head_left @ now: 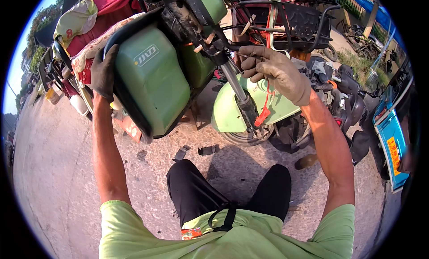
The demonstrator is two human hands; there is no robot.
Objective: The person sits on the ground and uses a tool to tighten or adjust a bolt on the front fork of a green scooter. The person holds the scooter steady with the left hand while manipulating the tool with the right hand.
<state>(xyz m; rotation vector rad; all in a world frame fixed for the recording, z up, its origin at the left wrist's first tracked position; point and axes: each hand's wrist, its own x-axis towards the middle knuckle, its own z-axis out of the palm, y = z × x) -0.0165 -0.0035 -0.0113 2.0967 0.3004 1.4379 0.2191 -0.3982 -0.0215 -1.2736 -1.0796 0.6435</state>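
Note:
My left hand [104, 72], in a dark glove, grips the black-edged rim of a large green body panel [152, 89] at the upper left. My right hand [279, 78], in a tan glove, is raised beside a metal front fork [234, 84], its fingers bent together; whatever they hold is too small to make out. A red strap [262, 117] hangs below it, over the pale green mudguard [228, 113] of a wheel.
Padded red bundles [80, 44] sit behind the panel, and a black rack [304, 22] stands at the top. Scooters [339, 98] and a blue vehicle [386, 129] are at the right. Small black pieces [208, 149] lie on the concrete ground [58, 169].

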